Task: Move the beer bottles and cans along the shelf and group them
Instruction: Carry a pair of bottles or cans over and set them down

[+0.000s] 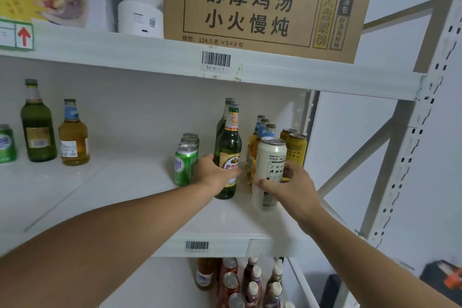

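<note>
White shelf (140,182), right end grouped | left hand (215,172) fingers wrapped round green bottle (228,147) | right hand (290,185) fingers curled round white can (268,170) | left: two bottles (37,122), one can (7,143) ungrouped

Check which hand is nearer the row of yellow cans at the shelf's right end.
Right. The right hand holds the white can directly in front of the yellow cans. The left hand grips the green bottle, farther left, with the white can between.
</note>
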`<state>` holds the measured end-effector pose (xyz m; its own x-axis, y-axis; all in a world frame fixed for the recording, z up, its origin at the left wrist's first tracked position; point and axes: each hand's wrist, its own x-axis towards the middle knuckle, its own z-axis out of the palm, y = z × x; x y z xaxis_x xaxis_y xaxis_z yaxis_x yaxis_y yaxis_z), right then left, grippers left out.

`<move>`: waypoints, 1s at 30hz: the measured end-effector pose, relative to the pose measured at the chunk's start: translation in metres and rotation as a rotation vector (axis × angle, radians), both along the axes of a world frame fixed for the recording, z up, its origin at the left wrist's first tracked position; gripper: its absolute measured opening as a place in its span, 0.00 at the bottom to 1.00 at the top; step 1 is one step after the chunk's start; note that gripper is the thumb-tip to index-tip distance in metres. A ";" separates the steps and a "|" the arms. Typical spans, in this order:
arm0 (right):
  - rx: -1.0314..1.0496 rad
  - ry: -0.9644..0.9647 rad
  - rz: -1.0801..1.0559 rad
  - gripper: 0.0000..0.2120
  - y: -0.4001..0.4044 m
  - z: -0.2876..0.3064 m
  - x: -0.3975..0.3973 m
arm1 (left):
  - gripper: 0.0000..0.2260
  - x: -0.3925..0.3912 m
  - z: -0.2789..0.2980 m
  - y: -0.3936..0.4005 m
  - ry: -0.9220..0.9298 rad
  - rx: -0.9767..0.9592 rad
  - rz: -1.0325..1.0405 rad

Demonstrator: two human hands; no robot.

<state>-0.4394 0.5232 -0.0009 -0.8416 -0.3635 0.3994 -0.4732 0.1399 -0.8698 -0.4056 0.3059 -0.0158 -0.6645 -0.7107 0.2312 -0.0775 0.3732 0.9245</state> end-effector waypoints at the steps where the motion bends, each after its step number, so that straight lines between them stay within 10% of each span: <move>1: -0.007 -0.006 0.016 0.27 -0.003 0.000 -0.002 | 0.24 -0.003 -0.001 -0.001 0.000 -0.002 0.004; 30: -0.021 -0.038 0.127 0.28 0.000 -0.006 -0.022 | 0.30 -0.019 -0.007 -0.008 -0.097 -0.129 0.008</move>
<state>-0.4615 0.5229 -0.0071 -0.8043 -0.4598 0.3764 -0.4523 0.0628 -0.8896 -0.4243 0.2975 -0.0227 -0.6824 -0.6847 0.2558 -0.1675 0.4871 0.8571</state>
